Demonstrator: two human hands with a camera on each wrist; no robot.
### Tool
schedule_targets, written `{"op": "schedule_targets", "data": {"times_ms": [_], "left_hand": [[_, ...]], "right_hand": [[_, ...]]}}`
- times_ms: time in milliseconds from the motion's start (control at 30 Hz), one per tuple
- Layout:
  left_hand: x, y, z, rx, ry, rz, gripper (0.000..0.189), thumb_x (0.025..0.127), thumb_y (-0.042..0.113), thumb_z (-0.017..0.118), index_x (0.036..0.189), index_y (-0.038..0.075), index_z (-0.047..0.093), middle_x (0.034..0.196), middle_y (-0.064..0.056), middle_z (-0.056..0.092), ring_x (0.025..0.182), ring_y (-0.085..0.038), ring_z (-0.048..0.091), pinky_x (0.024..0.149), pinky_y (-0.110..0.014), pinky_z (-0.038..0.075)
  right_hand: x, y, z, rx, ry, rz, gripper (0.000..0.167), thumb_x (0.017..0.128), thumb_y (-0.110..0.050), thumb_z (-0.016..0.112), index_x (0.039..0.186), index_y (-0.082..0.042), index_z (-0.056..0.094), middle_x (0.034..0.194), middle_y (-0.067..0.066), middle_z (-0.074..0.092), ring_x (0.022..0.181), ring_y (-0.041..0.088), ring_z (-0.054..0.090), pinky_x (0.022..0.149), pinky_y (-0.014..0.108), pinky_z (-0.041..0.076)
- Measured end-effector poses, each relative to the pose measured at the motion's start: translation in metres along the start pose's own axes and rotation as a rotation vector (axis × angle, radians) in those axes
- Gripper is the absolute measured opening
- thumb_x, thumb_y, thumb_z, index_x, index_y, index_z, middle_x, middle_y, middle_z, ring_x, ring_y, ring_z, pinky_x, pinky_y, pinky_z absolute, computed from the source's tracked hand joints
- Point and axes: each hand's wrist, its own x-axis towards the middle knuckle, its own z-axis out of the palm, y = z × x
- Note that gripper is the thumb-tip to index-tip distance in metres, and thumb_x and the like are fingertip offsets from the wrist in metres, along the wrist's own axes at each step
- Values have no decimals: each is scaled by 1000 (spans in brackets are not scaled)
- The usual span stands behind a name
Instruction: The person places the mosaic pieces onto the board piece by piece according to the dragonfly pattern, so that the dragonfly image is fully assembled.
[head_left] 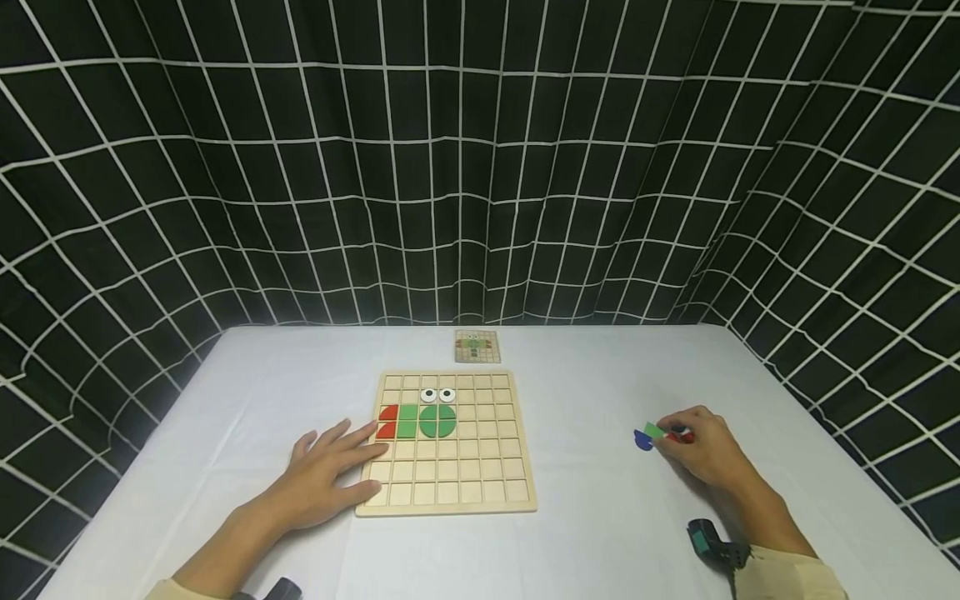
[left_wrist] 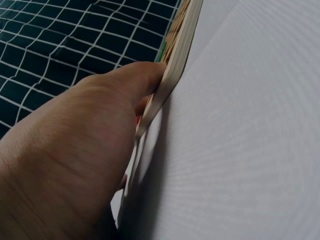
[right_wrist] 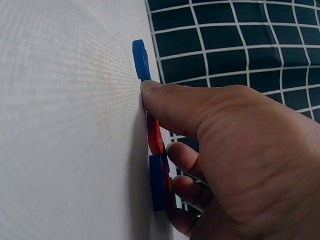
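Observation:
A wooden grid board (head_left: 480, 471) lies on the table. On it sit two white eye discs (head_left: 438, 395), a dark green circle of quarter pieces (head_left: 437, 421), light green squares (head_left: 407, 421) and red curved pieces (head_left: 387, 422). My left hand (head_left: 322, 479) rests along the board's left edge with fingers spread; its thumb (left_wrist: 145, 75) touches the rim. To the right, my right hand (head_left: 705, 450) pinches a green square tile (head_left: 653, 430) between thumb and forefinger. Blue pieces (right_wrist: 159, 182) and a red piece (right_wrist: 154, 135) lie under and around those fingers, partly hidden.
A small pattern card (head_left: 477, 347) lies behind the board, showing a similar figure on a grid. White cloth (head_left: 585, 400) covers the table. A black curtain with white grid lines (head_left: 480, 167) stands around the back and sides.

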Motion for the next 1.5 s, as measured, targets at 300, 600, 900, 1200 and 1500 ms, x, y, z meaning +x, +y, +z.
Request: {"op": "schedule_targets", "data": {"times_ms": [300,600,900,1200,1500], "left_hand": [[0,-3,1,4,-2,-3,53,87,56,63,131,28,62,150,5,39,139,-34,26,105,-64,6],[1,-3,1,3,0,0,53,86,57,62,131,28,62,150,5,39,139,-35,26,105,-64,6],[3,-4,2,5,2,15,54,87,57,61,132,27,61,150,5,38,139,-35,26,104,-65,6],[0,-3,-1,0,-5,0,54,87,56,62,132,27,62,151,5,38,139,-35,25,105,-64,5],[0,-2,0,-5,-3,4,53,87,54,64,132,27,62,150,5,38,139,-36,26,104,-64,6]], "right_hand": [[-1,-2,-3,15,29,16,27,83,-19,74,98,3,67,90,12,64,84,32,62,69,45,53],[2,-9,-7,44,126,25,33,85,-17,72,113,0,66,93,11,65,82,27,59,60,33,50],[2,-35,-15,68,199,-97,25,85,-14,73,107,-3,70,97,11,67,88,31,58,67,42,48],[3,-76,-25,146,271,-274,26,79,-5,78,103,-7,72,96,2,68,87,23,55,59,25,48],[6,-117,-26,221,270,-418,28,76,-1,79,102,-9,73,96,-6,67,86,17,54,72,28,45]]}}
